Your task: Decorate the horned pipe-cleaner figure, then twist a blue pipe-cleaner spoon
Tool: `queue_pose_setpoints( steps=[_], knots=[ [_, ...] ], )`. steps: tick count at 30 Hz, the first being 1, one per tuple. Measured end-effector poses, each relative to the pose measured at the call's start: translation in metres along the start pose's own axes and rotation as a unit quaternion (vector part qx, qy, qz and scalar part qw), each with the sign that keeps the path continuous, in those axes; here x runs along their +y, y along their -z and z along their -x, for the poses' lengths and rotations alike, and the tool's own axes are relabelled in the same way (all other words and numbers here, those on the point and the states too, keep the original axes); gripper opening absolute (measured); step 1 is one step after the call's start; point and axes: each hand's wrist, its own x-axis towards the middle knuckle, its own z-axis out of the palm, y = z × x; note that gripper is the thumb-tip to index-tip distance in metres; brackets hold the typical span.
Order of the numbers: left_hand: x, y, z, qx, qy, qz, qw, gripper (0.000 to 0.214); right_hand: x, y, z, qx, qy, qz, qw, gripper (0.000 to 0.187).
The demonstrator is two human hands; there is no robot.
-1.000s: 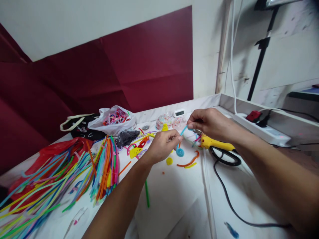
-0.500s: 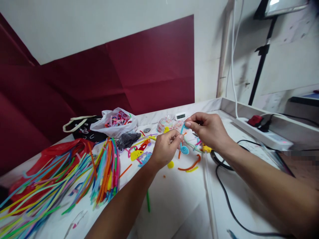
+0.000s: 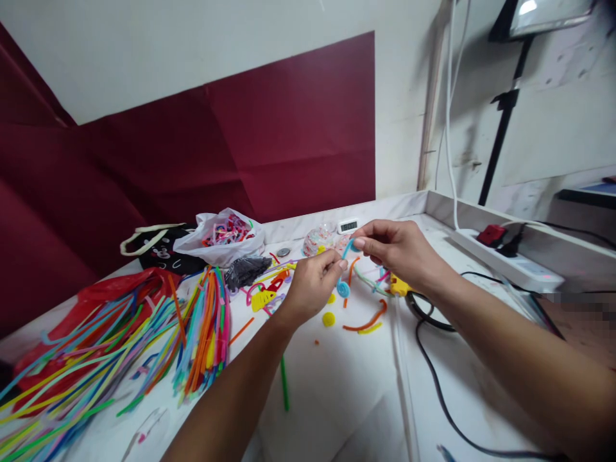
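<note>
Both my hands are raised over the white table (image 3: 337, 385). My left hand (image 3: 310, 285) pinches the lower part of a light blue pipe cleaner (image 3: 343, 276) whose bottom end is rolled into a small spiral. My right hand (image 3: 397, 250) pinches the top end of the same pipe cleaner between thumb and forefinger. Below the hands lie a small yellow coil (image 3: 328, 318), orange and yellow bent pieces (image 3: 368, 321) and a yellow glue gun (image 3: 399, 286), partly hidden by my right hand.
A big spread of coloured pipe cleaners (image 3: 120, 346) on a red bag covers the left. Behind are a white bag (image 3: 219, 234), a black pouch (image 3: 158, 247), clear bead bags (image 3: 317, 240) and a small clock (image 3: 347, 226). A black cable (image 3: 443, 398) and power strip (image 3: 510, 256) lie right.
The hands have shifted slightly left and back, still holding the blue pipe cleaner. Its spiral end now hangs lower left. The camera tilted, hiding most of the glue gun behind my right hand.
</note>
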Motion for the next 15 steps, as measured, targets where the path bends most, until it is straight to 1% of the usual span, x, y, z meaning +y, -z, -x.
queue_pose_setpoints(
  steps=[3, 5, 7, 9, 11, 13, 15],
  knots=[
    [0.0, 0.004, 0.0, -0.006, -0.023, -0.103, 0.994, 0.03, 0.0, 0.013, -0.003, -0.034, 0.074, 0.121, 0.989, 0.016],
    [0.001, 0.005, 0.001, -0.017, -0.032, -0.174, 0.984, 0.028, -0.001, 0.018, -0.003, -0.051, 0.124, 0.207, 0.969, 0.012],
    [0.002, 0.005, 0.002, -0.034, -0.03, -0.242, 0.969, 0.025, -0.003, 0.019, -0.002, -0.079, 0.162, 0.289, 0.94, 0.013],
    [0.004, 0.004, 0.002, -0.051, -0.023, -0.296, 0.953, 0.026, -0.005, 0.018, 0.0, -0.1, 0.181, 0.358, 0.91, 0.017],
    [0.006, 0.004, 0.003, -0.065, -0.018, -0.331, 0.941, 0.027, -0.006, 0.016, 0.001, -0.117, 0.188, 0.406, 0.886, 0.019],
    [0.007, 0.004, 0.003, -0.074, -0.015, -0.35, 0.934, 0.029, -0.005, 0.015, 0.001, -0.127, 0.191, 0.427, 0.875, 0.02],
    [0.008, 0.003, 0.003, -0.079, -0.01, -0.358, 0.93, 0.028, -0.002, 0.015, 0.0, -0.136, 0.189, 0.433, 0.871, 0.021]
  ],
)
